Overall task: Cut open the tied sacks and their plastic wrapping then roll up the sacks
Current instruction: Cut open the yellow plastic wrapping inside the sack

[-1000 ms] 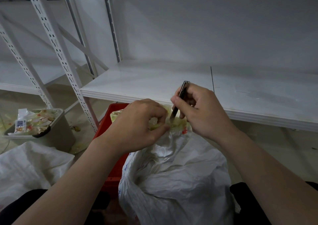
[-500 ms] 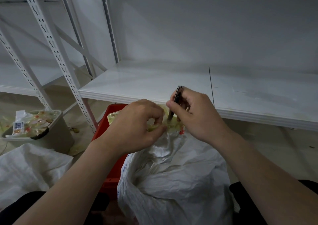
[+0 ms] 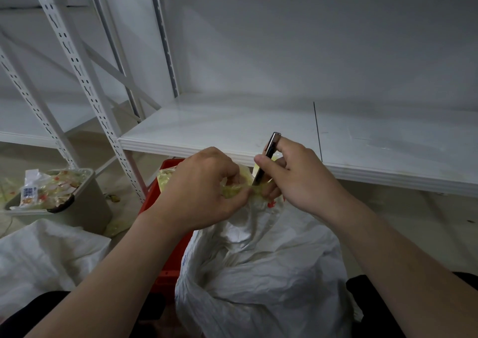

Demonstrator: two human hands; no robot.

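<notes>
A white woven sack [image 3: 261, 268] stands bunched between my knees, its neck gathered at the top. Yellowish plastic wrapping [image 3: 240, 187] sticks out of the neck. My left hand [image 3: 204, 187] pinches that wrapping at the sack's mouth. My right hand [image 3: 292, 180] grips a slim dark metal cutter [image 3: 267, 156], its tip down against the wrapping right beside my left fingers. The blade end is hidden by the plastic and my fingers.
A red crate [image 3: 157, 208] sits behind the sack, under a low white shelf [image 3: 232, 130]. A grey bin [image 3: 85, 205] full of plastic scraps stands at the left. Another white sack [image 3: 44, 262] lies flat at the lower left. Perforated white uprights [image 3: 85, 89] rise at left.
My right hand has tilted the cutter a little and moved it closer against the wrapping. The left hand keeps its pinch in the same place.
</notes>
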